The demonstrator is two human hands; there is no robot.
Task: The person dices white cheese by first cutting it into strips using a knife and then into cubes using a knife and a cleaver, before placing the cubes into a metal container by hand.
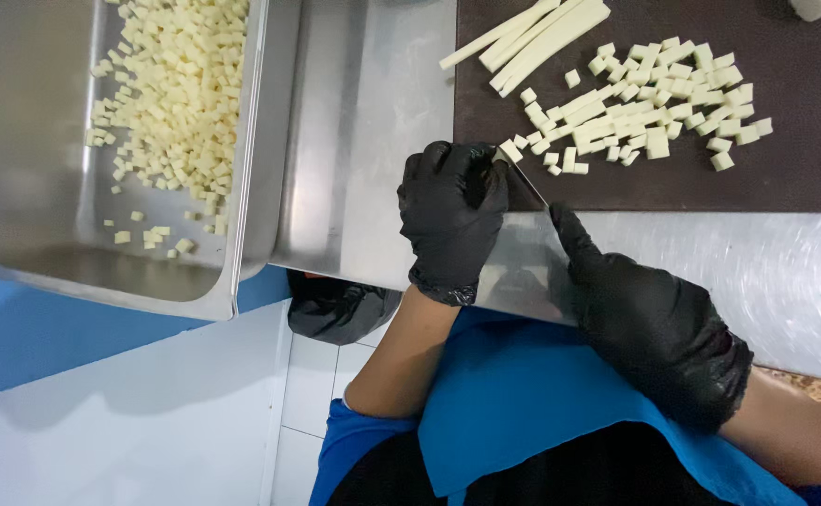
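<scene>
Knife [528, 182] mostly hidden, gripped in gloved right hand [649, 323]; left hand [454, 220] curled beside a cheese cube [510, 151] at the dark cutting board's [785, 159] edge; bare steel counter [373, 141] leftward to the tray [36, 187]

A commercial kitchen is indicated — a stainless steel counter [373, 141] lies under the gloved left hand [452, 220], a deep steel pan [36, 187] sits well left of it, and white floor tiles [312, 394] are seen below.

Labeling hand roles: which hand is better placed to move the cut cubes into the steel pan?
Likely left. The left hand sits at the edge of the cubes, on the side of the pan; the right hand grips the knife.
</scene>
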